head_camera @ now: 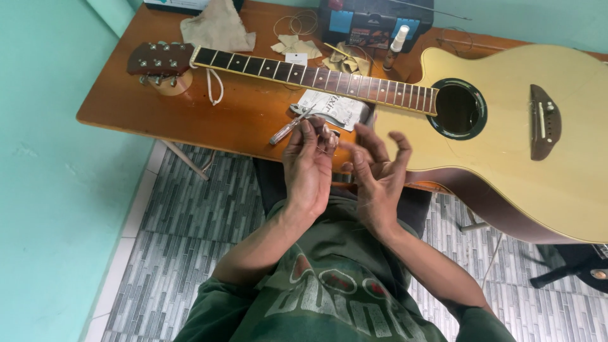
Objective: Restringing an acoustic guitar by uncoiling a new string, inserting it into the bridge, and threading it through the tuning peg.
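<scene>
My left hand [308, 170] is raised over the table's near edge with its back to the camera. Its fingertips are bunched together, and whether they pinch anything is hidden. My right hand [379, 180] is just beside it, palm turned inward and fingers spread, with nothing visible in it. Both hands hover in front of a cream-topped acoustic guitar [519, 152] lying flat on the wooden table [234, 117]. The guitar's neck [316, 77] runs left to the headstock [158, 59]. A white string packet [334, 107] and small cutters [288, 128] lie right behind my left fingertips.
The headstock rests on a round wooden support [172, 85]. At the table's back are a beige cloth [216, 28], coiled strings [297, 23], crumpled paper [295, 45], a small white-capped bottle [397, 42] and a black box [373, 22]. A teal wall stands left, over a grey tiled floor [183, 209].
</scene>
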